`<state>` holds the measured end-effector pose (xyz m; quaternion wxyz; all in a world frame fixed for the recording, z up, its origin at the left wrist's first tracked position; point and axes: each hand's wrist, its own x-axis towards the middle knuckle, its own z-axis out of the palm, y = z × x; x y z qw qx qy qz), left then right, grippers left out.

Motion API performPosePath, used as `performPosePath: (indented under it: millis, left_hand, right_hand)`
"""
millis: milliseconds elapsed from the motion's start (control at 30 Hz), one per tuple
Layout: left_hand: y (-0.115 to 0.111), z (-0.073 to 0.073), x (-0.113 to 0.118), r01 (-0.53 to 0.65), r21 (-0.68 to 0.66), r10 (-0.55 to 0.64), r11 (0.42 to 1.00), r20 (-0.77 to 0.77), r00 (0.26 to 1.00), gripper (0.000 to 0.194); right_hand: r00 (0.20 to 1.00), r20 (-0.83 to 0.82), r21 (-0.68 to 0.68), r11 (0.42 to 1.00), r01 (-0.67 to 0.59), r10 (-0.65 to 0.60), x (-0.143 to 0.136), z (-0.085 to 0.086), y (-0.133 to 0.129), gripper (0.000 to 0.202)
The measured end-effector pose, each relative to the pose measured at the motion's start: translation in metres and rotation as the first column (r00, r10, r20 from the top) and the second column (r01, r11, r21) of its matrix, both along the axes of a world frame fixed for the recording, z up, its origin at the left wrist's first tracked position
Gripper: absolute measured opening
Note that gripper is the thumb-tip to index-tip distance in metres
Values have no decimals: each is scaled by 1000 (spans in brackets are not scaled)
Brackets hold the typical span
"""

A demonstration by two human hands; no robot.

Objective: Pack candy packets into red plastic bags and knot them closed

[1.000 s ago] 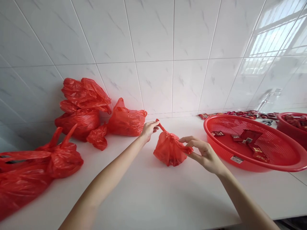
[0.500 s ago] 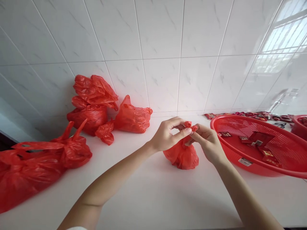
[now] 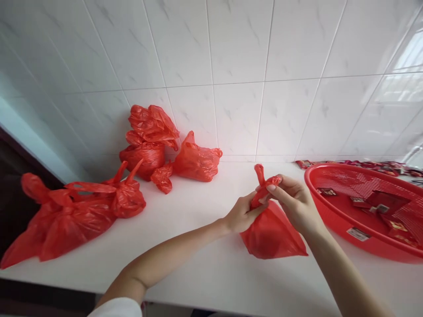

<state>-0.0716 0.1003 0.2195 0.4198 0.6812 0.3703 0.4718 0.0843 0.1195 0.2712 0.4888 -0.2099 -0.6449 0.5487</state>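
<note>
A filled red plastic bag (image 3: 272, 233) rests on the white table, its neck gathered and its top twisted upward. My left hand (image 3: 243, 214) is closed round the neck of this bag from the left, thumb and fingers pinching it. Just above and to the right, my right hand (image 3: 292, 196) pinches the bag's top end between thumb and fingers. One loose handle end sticks up between and above the hands. The bag's contents show only as a dark shape through the plastic.
Several red bags (image 3: 198, 162) stand by the tiled wall, and knotted ones (image 3: 79, 220) lie at the left. A red mesh basket (image 3: 330, 220) with small packets is at the right. More packets (image 3: 366, 165) lie behind it. The white table's (image 3: 185, 273) front edge shows below.
The view has turned left. My left hand has moved down from the bag's top to its neck. The bag's lower part has spread out, and one handle end now stands up free.
</note>
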Motion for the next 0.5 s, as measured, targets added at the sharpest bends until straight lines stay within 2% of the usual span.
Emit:
performPosePath:
  millis: [100,167,233,300,333,400,467,500]
  left_hand:
    - [-9,1,-31,-110,1,110,994,-27,994,29]
    - [-18,5,-62,-267,-27,264,963,-75,962,32]
    - [-31,13,-99,-514,-14,509,858,-119,853,37]
    - [-51,25,-137,-748,83,746,659,-204,634,38]
    - [-63,33,-155,-821,115,813,559,-267,517,37]
    - [-88,47,-186,-897,174,864,407,-391,317,30]
    - [-112,60,-210,-965,217,898,146,-439,37,27]
    - [-122,65,-220,-969,231,867,89,-497,-39,28]
  right_hand:
    - [995,99,35,999,30,-34,13,-7,1,21]
    - [985,147,42,995,89,-95,24,-13,3,23]
    - [975,170,37,990,137,-141,37,-20,7,25]
    - [967,189,28,986,166,-168,50,-27,11,26]
    - [963,199,21,984,179,-180,56,-30,13,26]
    - [954,222,9,979,206,-203,65,-36,17,28]
    - [945,242,-5,974,227,-219,71,-41,22,31]
    - [942,248,-12,972,236,-225,72,-44,24,32]
